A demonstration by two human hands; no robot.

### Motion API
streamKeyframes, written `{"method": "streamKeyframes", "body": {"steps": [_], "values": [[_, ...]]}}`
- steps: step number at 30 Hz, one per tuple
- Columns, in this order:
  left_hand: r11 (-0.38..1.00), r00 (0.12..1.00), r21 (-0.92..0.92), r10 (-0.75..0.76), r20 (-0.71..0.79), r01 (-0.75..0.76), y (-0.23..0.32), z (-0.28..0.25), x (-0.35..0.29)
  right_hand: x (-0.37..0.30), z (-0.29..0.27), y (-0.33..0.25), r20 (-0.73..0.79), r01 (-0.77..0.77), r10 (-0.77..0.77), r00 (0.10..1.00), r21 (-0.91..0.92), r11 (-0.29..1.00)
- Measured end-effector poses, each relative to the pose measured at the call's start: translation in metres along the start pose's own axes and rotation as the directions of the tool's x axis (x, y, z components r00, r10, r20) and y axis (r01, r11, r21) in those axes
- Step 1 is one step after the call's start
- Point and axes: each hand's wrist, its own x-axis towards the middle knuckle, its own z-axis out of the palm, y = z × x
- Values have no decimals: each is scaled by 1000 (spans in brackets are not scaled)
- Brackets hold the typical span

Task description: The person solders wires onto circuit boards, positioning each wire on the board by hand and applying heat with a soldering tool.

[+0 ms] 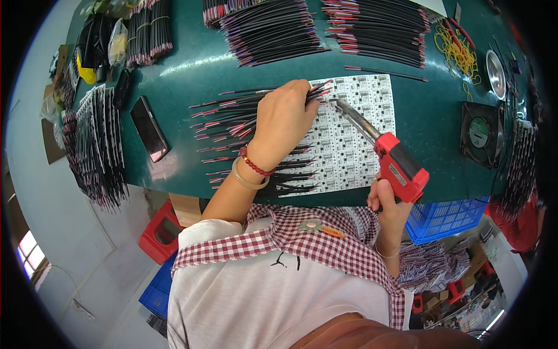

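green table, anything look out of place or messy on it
One black cable lies alone between the upper-right cable stack and the white sheet, looking stray; the yellow bands sit in a loose tangle.

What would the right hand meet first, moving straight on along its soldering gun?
Probably the wire ends by the left hand, met by the gun tip; its height above the board is unclear.

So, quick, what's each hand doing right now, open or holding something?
Left hand: closed, apparently holding black wires.
Right hand: closed, holding a red soldering gun.
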Motion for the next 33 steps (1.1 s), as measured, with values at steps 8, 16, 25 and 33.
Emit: {"method": "streamKeyframes", "body": {"steps": [8,16,25,33], "values": [[1000,1000,-9,-14,2,14,2,-1,1,5,1,1,14,-28,29,1000,-18,999],[999,1000,-18,-28,-10,27,5,1,-1,5,-4,2,47,-9,10,999,-28,1000],[1000,1000,-21,-21,-21,21,3,2,-1,4,-3,1,54,-17,18,998,-24,1000],[1000,1000,-18,-18,-22,18,3,3,-2,-1,-4,0,-7,-7,7,1000,23,1000]]}}
